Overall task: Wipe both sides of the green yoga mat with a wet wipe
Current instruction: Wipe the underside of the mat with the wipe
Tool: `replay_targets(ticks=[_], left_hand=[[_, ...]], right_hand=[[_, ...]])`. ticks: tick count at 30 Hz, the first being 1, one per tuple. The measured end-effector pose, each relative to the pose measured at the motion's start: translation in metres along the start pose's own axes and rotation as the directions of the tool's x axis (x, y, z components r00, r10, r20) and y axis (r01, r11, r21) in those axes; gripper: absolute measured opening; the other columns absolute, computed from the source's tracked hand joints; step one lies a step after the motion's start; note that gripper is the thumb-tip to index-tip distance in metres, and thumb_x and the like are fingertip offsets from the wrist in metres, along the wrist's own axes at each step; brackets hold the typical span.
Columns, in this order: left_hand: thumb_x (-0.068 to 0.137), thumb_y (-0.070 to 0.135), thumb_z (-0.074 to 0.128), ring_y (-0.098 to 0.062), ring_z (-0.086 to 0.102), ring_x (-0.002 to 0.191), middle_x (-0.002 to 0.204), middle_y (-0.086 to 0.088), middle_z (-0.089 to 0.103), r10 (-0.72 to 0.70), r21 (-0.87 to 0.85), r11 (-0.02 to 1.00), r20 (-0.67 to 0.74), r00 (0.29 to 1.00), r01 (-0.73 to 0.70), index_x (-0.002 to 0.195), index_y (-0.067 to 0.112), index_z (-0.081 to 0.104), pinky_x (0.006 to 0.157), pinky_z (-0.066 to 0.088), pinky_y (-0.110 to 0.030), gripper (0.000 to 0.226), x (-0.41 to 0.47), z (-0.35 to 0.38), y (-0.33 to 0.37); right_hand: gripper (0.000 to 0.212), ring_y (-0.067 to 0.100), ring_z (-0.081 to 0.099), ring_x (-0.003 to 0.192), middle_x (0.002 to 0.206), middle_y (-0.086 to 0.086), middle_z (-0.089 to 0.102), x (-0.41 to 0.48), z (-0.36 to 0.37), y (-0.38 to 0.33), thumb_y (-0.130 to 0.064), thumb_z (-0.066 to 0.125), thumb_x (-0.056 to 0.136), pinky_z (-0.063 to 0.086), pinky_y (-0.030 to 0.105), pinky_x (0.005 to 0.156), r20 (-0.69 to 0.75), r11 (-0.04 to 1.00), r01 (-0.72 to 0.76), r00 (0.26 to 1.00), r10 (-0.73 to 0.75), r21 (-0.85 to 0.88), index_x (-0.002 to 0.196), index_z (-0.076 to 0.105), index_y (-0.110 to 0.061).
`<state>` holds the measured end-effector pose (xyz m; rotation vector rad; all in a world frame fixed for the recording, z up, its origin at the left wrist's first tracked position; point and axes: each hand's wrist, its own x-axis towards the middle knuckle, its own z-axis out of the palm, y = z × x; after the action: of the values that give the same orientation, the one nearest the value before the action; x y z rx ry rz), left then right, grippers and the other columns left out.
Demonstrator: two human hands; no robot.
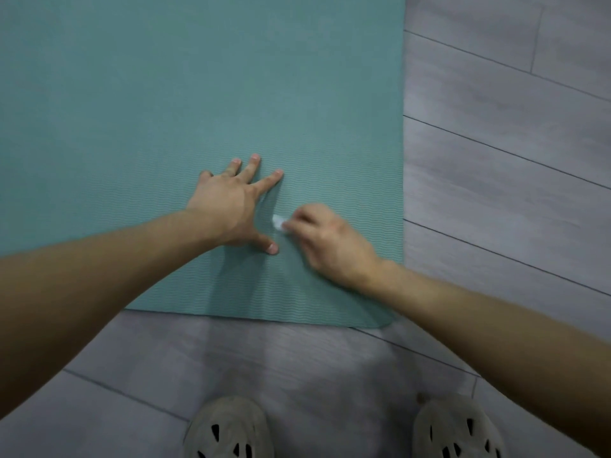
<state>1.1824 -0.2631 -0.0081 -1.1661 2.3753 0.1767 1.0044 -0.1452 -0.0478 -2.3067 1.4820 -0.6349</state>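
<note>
1. Mat placement: the green yoga mat lay flat on the grey plank floor, its long axis running straight away from the person and its near short edge close to two beige clogs.
2. The left hand pressed palm-down near that edge, fingers spread.
3. The right hand, blurred, pinched a white wet wipe against the mat toward its near right corner, just beside the left thumb.

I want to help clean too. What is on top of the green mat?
Two hands. The left hand lies flat, fingers spread, on the mat. The right hand holds a white wipe against it. Most of the wipe is hidden under the fingers.
</note>
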Motion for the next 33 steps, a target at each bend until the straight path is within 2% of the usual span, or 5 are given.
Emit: replay_targets(ticks=[8,15,22,29,33], left_hand=[[0.058,0.104,0.056,-0.030,0.013,0.162,0.177,-0.004,0.007,0.065,-0.116,0.990,-0.080,0.995,-0.074,0.165,0.042,0.007,0.123,0.028,-0.057,0.133,-0.007,0.008,-0.013],[0.098,0.054,0.052,-0.034,0.050,0.135,0.151,-0.011,0.050,-0.145,-0.319,0.947,-0.520,0.842,-0.034,0.143,0.019,0.055,0.112,0.038,-0.050,0.057,-0.035,0.072,-0.045],[0.105,0.043,0.055,-0.037,0.049,0.131,0.148,-0.014,0.049,-0.298,-0.292,0.946,-0.600,0.742,0.143,0.141,0.014,0.056,0.112,0.035,-0.051,0.046,-0.059,0.105,-0.072],[0.105,0.039,0.052,-0.035,0.050,0.124,0.138,-0.010,0.055,-0.537,-0.419,0.843,-0.609,0.583,0.338,0.131,0.016,0.059,0.111,0.034,-0.051,0.036,-0.054,0.119,-0.112],[0.102,0.042,0.052,-0.035,0.049,0.124,0.138,-0.008,0.054,-0.616,-0.486,0.785,-0.545,0.569,0.384,0.131,0.018,0.057,0.110,0.035,-0.051,0.038,-0.049,0.134,-0.112]], right_hand=[[0.037,0.029,0.058,0.091,0.104,0.013,0.059,0.047,-0.061,0.117,-0.035,0.050,0.101,0.053,0.046,0.084,-0.406,0.788,-0.611,0.739,0.537,-0.070,0.103,0.073,-0.006],[0.031,0.027,0.056,0.100,0.110,0.012,0.061,0.003,0.013,-0.026,-0.023,0.050,0.112,0.052,0.038,0.089,0.101,0.987,0.159,0.982,-0.162,0.033,0.130,0.070,-0.009],[0.033,0.033,0.060,0.089,0.100,0.016,0.060,0.062,-0.027,0.086,-0.019,0.048,0.099,0.054,0.049,0.080,-0.487,0.796,-0.605,0.699,0.523,-0.013,0.109,0.076,-0.005],[0.024,0.030,0.059,0.099,0.111,0.014,0.062,0.049,0.038,-0.050,-0.011,0.056,0.106,0.053,0.040,0.078,0.139,0.964,0.267,0.955,-0.263,-0.009,0.123,0.073,-0.004],[0.025,0.037,0.062,0.097,0.107,0.016,0.063,0.094,-0.011,0.056,-0.017,0.055,0.106,0.054,0.043,0.085,-0.160,0.968,-0.114,0.984,0.079,-0.224,0.116,0.076,-0.008]])
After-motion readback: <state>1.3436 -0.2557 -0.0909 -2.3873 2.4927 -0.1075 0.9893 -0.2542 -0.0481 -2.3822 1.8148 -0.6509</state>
